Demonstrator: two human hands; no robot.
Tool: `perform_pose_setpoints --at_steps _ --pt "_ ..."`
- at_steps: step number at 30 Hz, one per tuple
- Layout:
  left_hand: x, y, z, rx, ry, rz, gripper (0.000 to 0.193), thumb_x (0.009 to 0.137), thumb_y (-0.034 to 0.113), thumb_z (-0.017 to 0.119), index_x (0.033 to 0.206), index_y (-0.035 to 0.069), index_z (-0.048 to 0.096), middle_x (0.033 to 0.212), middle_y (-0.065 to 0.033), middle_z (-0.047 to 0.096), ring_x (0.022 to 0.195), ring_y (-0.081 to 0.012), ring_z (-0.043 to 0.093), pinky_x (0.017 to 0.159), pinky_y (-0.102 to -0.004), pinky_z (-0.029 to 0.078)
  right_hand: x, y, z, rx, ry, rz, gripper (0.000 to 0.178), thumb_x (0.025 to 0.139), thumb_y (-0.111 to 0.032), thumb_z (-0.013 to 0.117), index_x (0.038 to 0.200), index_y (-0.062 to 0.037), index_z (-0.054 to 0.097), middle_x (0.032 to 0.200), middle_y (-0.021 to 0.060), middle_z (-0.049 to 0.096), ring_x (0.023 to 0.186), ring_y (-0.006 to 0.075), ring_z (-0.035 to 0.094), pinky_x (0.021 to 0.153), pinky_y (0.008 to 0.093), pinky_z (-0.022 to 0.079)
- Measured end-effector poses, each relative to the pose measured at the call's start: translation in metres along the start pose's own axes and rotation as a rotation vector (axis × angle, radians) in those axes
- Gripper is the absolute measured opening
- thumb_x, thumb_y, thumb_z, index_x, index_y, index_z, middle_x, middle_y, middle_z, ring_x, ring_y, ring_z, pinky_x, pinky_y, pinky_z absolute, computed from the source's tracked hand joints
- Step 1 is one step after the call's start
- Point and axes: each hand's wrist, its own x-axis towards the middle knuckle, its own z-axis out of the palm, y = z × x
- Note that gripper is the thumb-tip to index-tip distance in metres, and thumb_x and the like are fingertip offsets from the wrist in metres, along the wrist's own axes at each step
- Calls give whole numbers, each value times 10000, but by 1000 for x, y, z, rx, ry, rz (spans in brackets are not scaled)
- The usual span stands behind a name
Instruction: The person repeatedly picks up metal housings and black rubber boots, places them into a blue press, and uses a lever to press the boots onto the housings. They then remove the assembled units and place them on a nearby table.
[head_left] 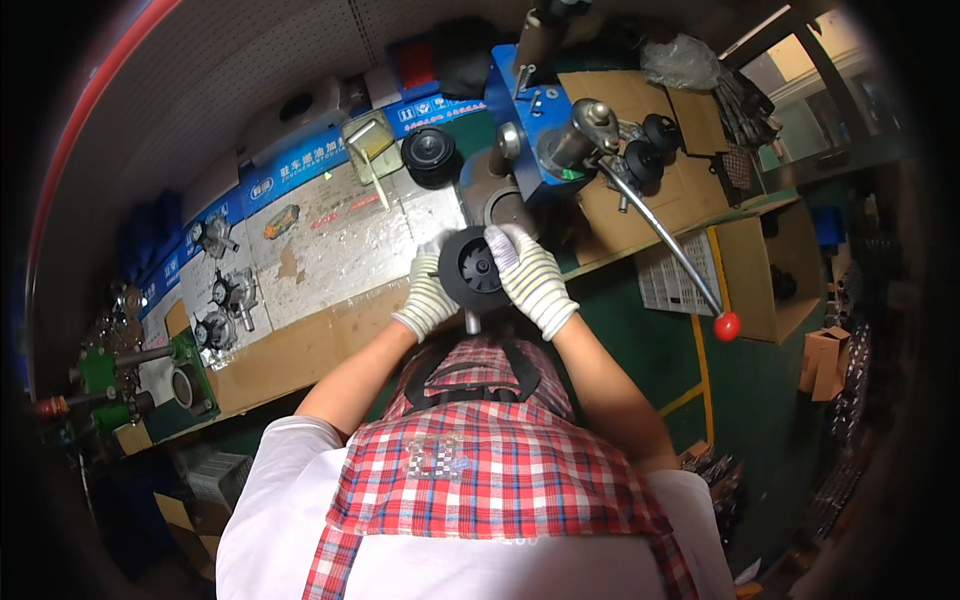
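Observation:
Both my hands wear striped white gloves and hold a black round housing (457, 283) just in front of the bench press. A finned wheel (481, 268) shows in the housing's centre, and a short metal stub (473, 323) sticks out below it. My left hand (428, 292) is closed on the left side, its fingertips partly hidden behind the part. On the other side my right hand (534, 281) grips the rim, with the thumb lying on the front. Close beyond the hands stands the blue press (548, 130) with its brown metal base (480, 190).
The press's long lever (660, 230) reaches right, ending in a red knob (726, 326). Black round parts (429, 155) and a tub with a brush (370, 140) sit beyond my left hand. Several metal assemblies (233, 293) lie at left; a cardboard box (770, 270) stands right.

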Motion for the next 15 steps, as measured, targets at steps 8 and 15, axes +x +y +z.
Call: perform_pose_setpoints --at_steps 8,15 --pt "14 -1 60 313 -370 -370 450 710 405 792 972 41 757 911 -153 760 866 -304 729 811 -390 554 78 115 -23 424 -379 422 851 774 -456 745 1474 -94 425 1494 117 442 1320 312 447 1056 458 418" --pt "94 0 69 707 60 121 695 620 475 826 1170 74 682 1256 -144 661 1287 -297 532 1115 -425 392 151 162 -26 -545 -111 -97 657 843 -269 661 1440 -85 459 1491 165 477 1318 329 499 1083 413 420"
